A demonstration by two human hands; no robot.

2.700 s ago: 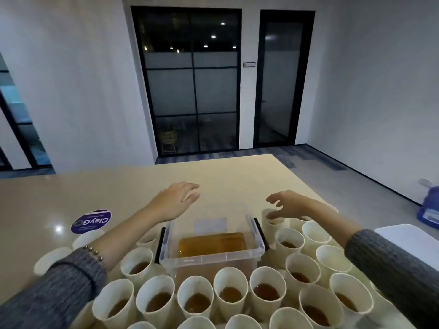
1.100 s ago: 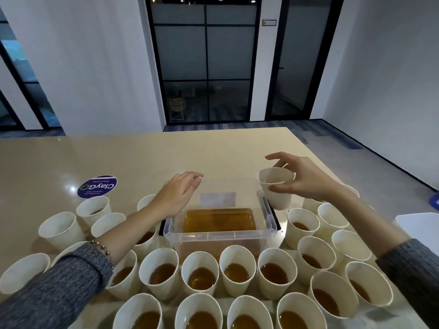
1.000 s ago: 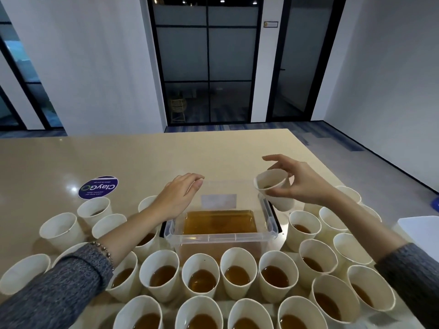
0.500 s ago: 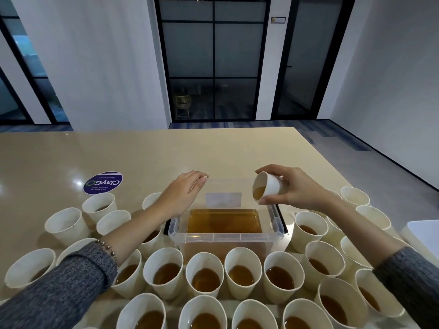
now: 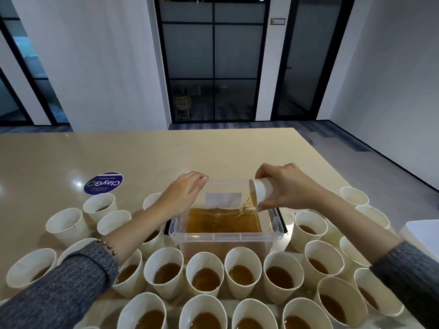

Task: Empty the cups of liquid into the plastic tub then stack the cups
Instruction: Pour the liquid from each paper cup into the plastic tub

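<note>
A clear plastic tub [image 5: 228, 237] stands mid-table, partly filled with amber liquid. My right hand [image 5: 287, 186] grips a white paper cup [image 5: 261, 192] tipped on its side over the tub's far right corner, and a stream of amber liquid pours from it into the tub. My left hand [image 5: 181, 193] rests with relaxed fingers at the tub's far left corner, holding nothing. Several white paper cups with amber liquid [image 5: 205, 274] ring the tub's near side, left and right.
A round purple sticker [image 5: 103, 183] lies on the beige table at the left. Cups at the far left [image 5: 67, 225] look nearly empty. A white object [image 5: 425, 233] sits at the right edge. The table's right edge drops to grey floor.
My right hand lifted a cup from the right group, carried it over the tub and tipped it; liquid now pours out. My left hand stayed by the tub's far left corner.
</note>
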